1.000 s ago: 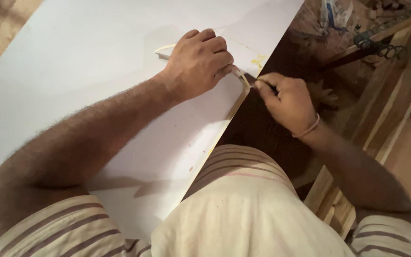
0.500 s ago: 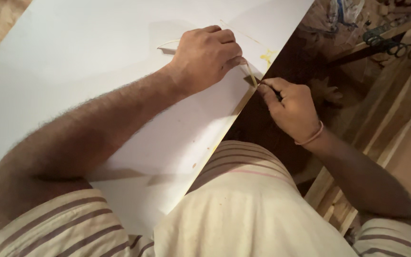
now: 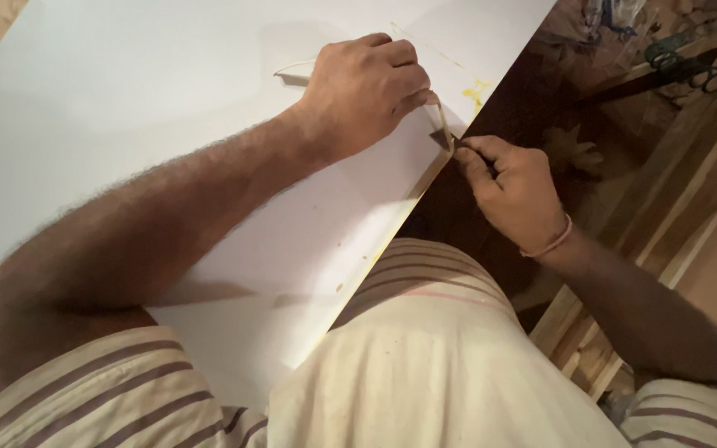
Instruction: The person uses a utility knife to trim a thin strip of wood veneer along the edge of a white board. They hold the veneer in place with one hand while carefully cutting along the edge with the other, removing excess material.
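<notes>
Your left hand [image 3: 367, 87] presses knuckles-up on the white board [image 3: 126, 108], fingers curled shut over a thin pale strip [image 3: 296, 73] near its right edge. Your right hand [image 3: 516, 191] sits just off that edge, fingertips pinched on a small dark tool [image 3: 446, 139] touching the board's rim.
</notes>
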